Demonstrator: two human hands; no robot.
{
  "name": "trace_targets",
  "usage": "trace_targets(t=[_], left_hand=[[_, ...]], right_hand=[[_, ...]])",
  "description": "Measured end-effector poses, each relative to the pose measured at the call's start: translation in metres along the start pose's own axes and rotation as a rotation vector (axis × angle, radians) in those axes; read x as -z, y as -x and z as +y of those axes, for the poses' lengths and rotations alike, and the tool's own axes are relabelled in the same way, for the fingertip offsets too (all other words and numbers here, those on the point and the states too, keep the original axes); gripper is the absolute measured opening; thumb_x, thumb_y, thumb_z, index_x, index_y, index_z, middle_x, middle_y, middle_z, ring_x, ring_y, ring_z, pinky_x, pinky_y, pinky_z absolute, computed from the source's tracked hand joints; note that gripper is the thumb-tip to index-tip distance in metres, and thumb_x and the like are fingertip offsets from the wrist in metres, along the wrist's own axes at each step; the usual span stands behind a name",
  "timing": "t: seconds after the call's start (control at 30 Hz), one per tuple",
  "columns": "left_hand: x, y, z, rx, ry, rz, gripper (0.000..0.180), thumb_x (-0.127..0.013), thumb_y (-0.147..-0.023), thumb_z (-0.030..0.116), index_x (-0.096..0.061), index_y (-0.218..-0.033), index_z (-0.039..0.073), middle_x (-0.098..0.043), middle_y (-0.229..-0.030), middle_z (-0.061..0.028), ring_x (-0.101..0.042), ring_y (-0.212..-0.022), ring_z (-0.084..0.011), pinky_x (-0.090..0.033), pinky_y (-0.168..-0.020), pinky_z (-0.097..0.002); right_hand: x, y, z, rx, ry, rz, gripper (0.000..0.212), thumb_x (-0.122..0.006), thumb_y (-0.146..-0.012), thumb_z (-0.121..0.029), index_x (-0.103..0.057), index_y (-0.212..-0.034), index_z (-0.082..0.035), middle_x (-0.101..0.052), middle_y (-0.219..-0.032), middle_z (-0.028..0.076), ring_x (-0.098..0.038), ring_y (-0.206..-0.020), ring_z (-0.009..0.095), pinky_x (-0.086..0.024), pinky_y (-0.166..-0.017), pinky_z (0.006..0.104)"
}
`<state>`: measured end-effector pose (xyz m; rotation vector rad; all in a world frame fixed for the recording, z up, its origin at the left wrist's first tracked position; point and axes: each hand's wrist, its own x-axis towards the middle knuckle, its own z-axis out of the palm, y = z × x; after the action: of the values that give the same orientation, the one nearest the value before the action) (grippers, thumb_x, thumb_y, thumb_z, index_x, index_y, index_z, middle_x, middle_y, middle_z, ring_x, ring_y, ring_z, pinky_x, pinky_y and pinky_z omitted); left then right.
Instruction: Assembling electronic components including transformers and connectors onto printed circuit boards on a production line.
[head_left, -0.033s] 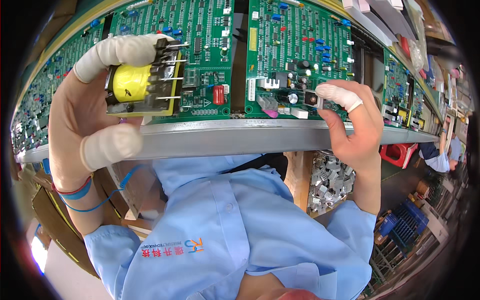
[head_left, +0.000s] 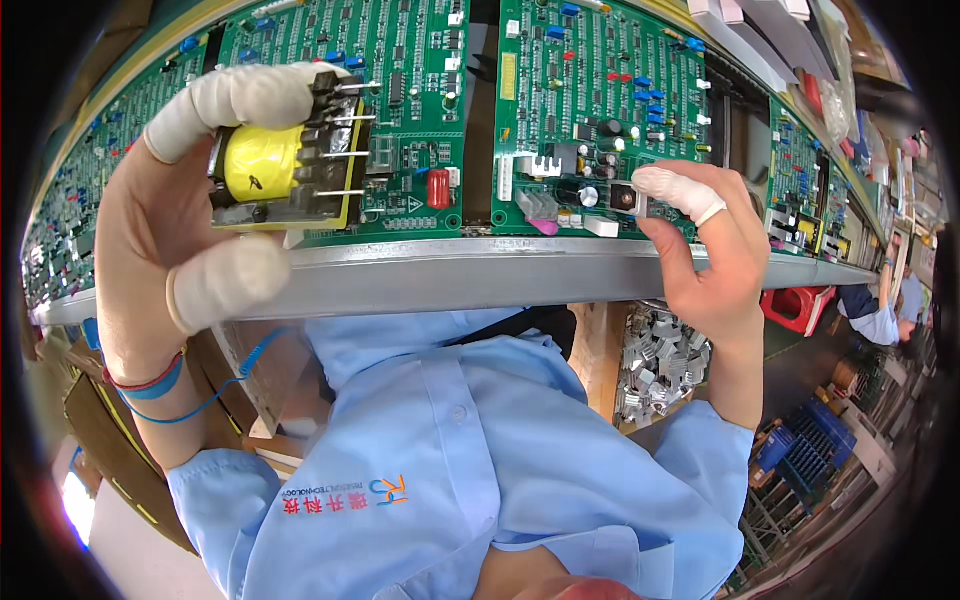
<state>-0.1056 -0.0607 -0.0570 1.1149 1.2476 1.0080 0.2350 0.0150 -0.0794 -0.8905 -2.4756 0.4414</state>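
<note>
My left hand (head_left: 150, 215) holds a transformer (head_left: 262, 170) with yellow tape, a dark core and several metal pins pointing right. Covered fingers curl over its top, while the covered thumb sits below. The transformer is above the lower edge of a green circuit board (head_left: 425, 120). On the board to the right, my right hand (head_left: 710, 235) pinches a small silver-and-black component (head_left: 626, 199) between the covered index finger and bare thumb. Beside it stand capacitors (head_left: 588, 196) and a white heat sink (head_left: 545, 166).
A grey metal rail (head_left: 450, 275) runs along the boards' near edge. Below it, a bin holds many silver metal pieces (head_left: 660, 360). A red plastic stool (head_left: 795, 308) stands at right, with another person (head_left: 880, 312) farther off. A blue cord (head_left: 250, 365) hangs from my left wrist.
My left thumb has shifted slightly up and to the right below the transformer. The right hand's pinch looks the same.
</note>
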Motion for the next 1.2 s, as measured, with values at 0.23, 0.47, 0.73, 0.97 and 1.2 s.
trace_targets(t=[0.23, 0.47, 0.73, 0.97, 1.2], left_hand=[[-0.006, 0.003, 0.004, -0.054, -0.178, 0.095, 0.081, -0.085, -0.071, 0.040, -0.050, -0.133, 0.000, -0.049, -0.139, -0.0221, -0.051, -0.128, -0.0317, -0.042, -0.108, -0.0416], [-0.007, 0.003, 0.008, 0.024, -0.254, 0.091, 0.092, -0.085, -0.067, 0.051, -0.050, -0.134, -0.002, -0.054, -0.134, -0.0197, -0.054, -0.125, -0.0293, -0.042, -0.108, -0.0400], [-0.019, 0.000, 0.019, -0.016, -0.400, 0.099, 0.104, -0.085, -0.061, 0.056, -0.048, -0.136, -0.006, -0.055, -0.134, -0.0190, -0.054, -0.126, -0.0287, -0.039, -0.110, -0.0396], [-0.032, -0.004, 0.018, -0.060, -0.400, 0.053, 0.092, -0.085, -0.067, 0.047, -0.050, -0.134, -0.007, -0.056, -0.132, -0.0193, -0.054, -0.126, -0.0284, -0.039, -0.110, -0.0400], [-0.080, -0.032, 0.041, -0.005, -0.403, -0.037, 0.080, -0.084, -0.073, 0.032, -0.050, -0.133, -0.007, -0.056, -0.132, -0.0172, -0.055, -0.124, -0.0252, -0.042, -0.108, -0.0372]], right_hand=[[-0.001, -0.006, 0.000, 0.190, 0.151, -0.060, 0.038, -0.069, -0.065, 0.004, -0.066, -0.102, 0.000, -0.069, -0.091, 0.014, -0.065, -0.077, 0.029, -0.047, -0.069, 0.0376], [0.000, -0.008, -0.001, 0.296, 0.194, -0.049, 0.034, -0.067, -0.066, 0.001, -0.064, -0.100, 0.003, -0.066, -0.082, 0.013, -0.062, -0.071, 0.028, -0.047, -0.069, 0.0369], [0.005, -0.008, -0.002, 0.240, 0.155, -0.104, 0.035, -0.072, -0.070, 0.000, -0.065, -0.104, 0.001, -0.066, -0.084, 0.013, -0.061, -0.074, 0.031, -0.046, -0.069, 0.0397], [0.010, -0.008, 0.006, 0.313, 0.205, -0.136, 0.033, -0.072, -0.069, -0.001, -0.066, -0.101, 0.001, -0.067, -0.085, 0.013, -0.061, -0.074, 0.029, -0.047, -0.068, 0.0388], [0.006, -0.002, 0.000, 0.273, 0.296, -0.088, 0.024, -0.066, -0.069, -0.002, -0.066, -0.093, 0.001, -0.066, -0.085, 0.009, -0.058, -0.072, 0.025, -0.044, -0.064, 0.0362]])
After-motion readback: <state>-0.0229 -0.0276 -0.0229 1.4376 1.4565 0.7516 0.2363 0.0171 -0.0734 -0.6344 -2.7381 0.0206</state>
